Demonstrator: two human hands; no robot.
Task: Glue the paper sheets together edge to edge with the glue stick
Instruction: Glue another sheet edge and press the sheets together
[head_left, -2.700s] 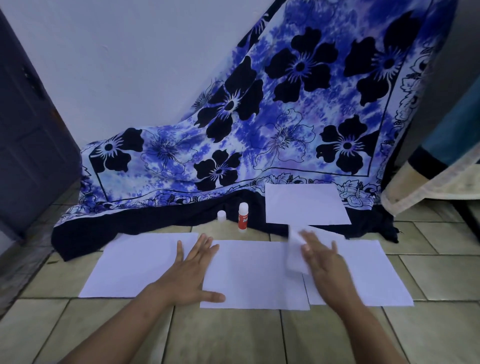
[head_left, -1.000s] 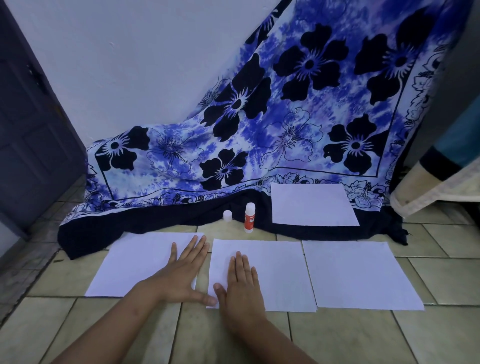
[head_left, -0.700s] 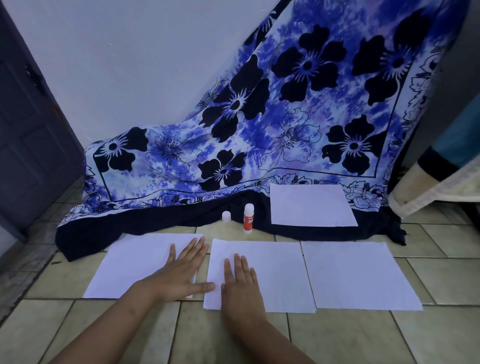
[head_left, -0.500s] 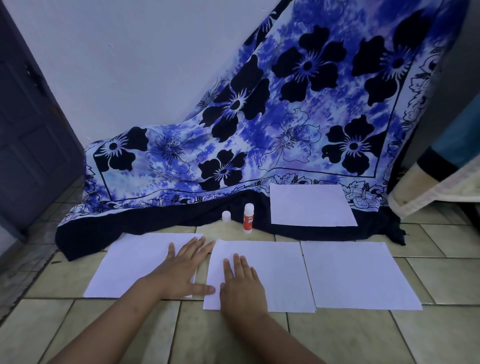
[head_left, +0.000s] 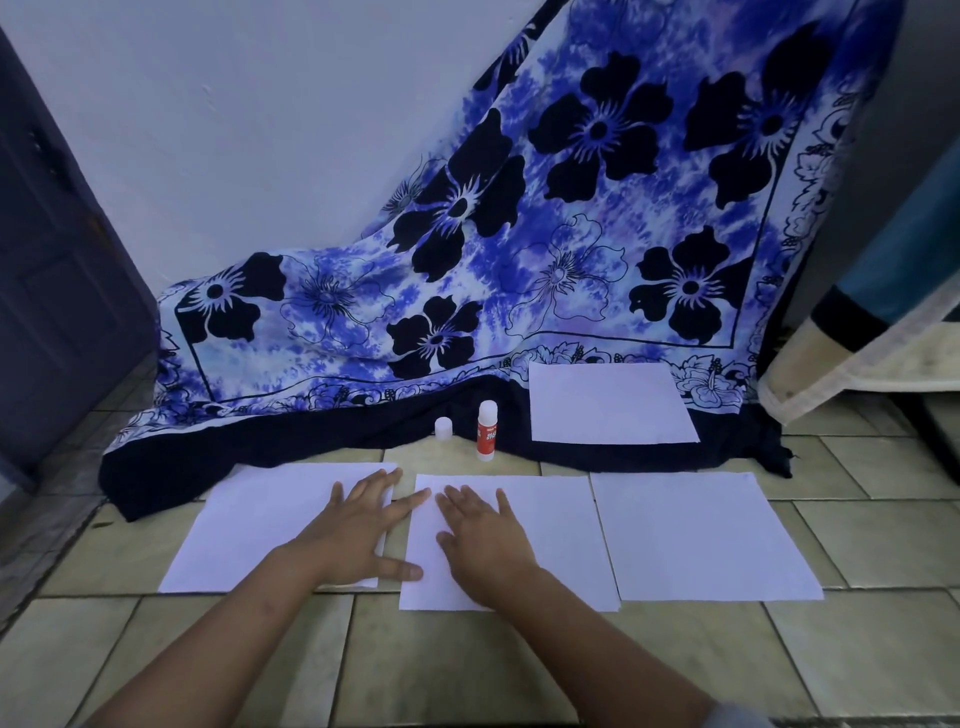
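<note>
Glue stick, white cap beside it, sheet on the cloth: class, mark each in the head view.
Glue stick (head_left: 487, 435), head view: its red label.
White cap (head_left: 443, 428), head view: its side.
Sheet on the cloth (head_left: 608, 402), head view: bare middle.

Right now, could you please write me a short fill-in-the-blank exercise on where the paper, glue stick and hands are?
1. The red-and-white glue stick stands upright, with a small white cap standing to its ____.
2. The right hand lies flat on the ____ white paper sheet of the floor row.
3. The left hand rests mainly on the row's ____ sheet.
4. Counting the far sheet on the blue floral cloth, ____ sheets are in view.
Missing words: left; middle; left; four.
</note>
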